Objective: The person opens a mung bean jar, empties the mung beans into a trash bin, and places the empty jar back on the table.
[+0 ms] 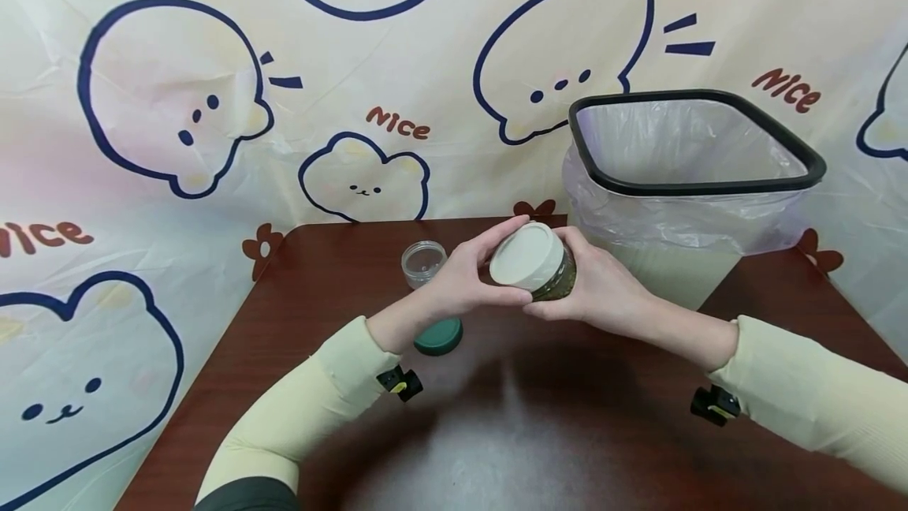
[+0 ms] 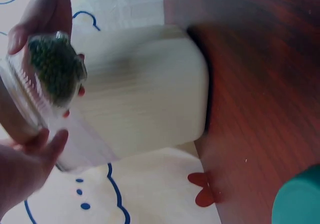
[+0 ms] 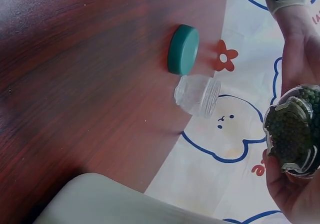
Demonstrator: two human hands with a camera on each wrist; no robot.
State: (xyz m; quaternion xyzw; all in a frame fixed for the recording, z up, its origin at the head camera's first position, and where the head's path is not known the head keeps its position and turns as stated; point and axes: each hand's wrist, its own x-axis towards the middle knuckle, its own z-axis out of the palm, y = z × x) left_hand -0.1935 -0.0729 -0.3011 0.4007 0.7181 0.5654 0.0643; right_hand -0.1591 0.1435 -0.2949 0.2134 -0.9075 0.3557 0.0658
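Both hands hold a clear jar (image 1: 559, 278) of small green beans (image 2: 52, 68) above the table, tilted over on its side. My left hand (image 1: 464, 274) grips its white screw lid (image 1: 525, 255), fingers on the far edge and thumb on the near edge. My right hand (image 1: 603, 282) is wrapped round the glass body from the right. In the right wrist view the jar's base faces the camera, with the beans (image 3: 290, 134) heaped inside. Behind the left forearm stands an open clear jar (image 1: 423, 262), and a green lid (image 1: 438, 337) lies on the table nearer to me.
A tall pale bin (image 1: 653, 266) with a black rim (image 1: 698, 189) and a plastic liner stands at the right, just behind the right hand. Beyond the dark red wooden table (image 1: 319, 259) hangs a white cloth (image 1: 440, 61) printed with cartoon bears.
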